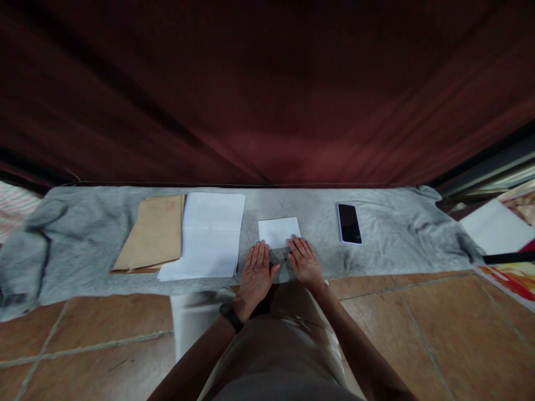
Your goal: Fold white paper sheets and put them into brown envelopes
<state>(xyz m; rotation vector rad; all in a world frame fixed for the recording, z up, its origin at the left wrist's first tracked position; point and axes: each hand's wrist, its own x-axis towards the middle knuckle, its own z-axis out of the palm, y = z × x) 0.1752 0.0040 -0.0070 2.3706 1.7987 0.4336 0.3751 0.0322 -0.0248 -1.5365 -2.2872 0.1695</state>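
Looks well along with folding the small white paper (279,231): apparently brought down to a compact rectangle, far smaller than the white sheets (213,234) to the left of the left hand (254,274). Lies flat on the cloth-covered tabletop (393,239), just ahead of both hands. Shows the left hand laid palm-down and released, thumb out, fingertips at the near left corner of the paper; likewise the right hand (306,263), flat, fingertips at the near right corner. Grasps nothing with either; seems rather to press or smooth. Would judge only flattening, or perhaps another fold, left on this piece; cannot tell how many layers. Leaves the white sheets spread out beside the left hand, marked by a faint crosswise crease, so seemingly not yet worked down to the same size. Farther left, overlapping the sheets, also leaves brown envelopes (156,231) lying flat; cannot tell whether filled.

Runs short of room on the near side, reaching the tabletop's front edge around the heels of the hands. Meets a dark red backdrop (288,122) at the far edge, past a free strip ahead of the paper. Allows little travel leftward, with sheets just beside the left hand. Offers more rightward, as far as the phone (350,224), ahead and to the right of the right hand.
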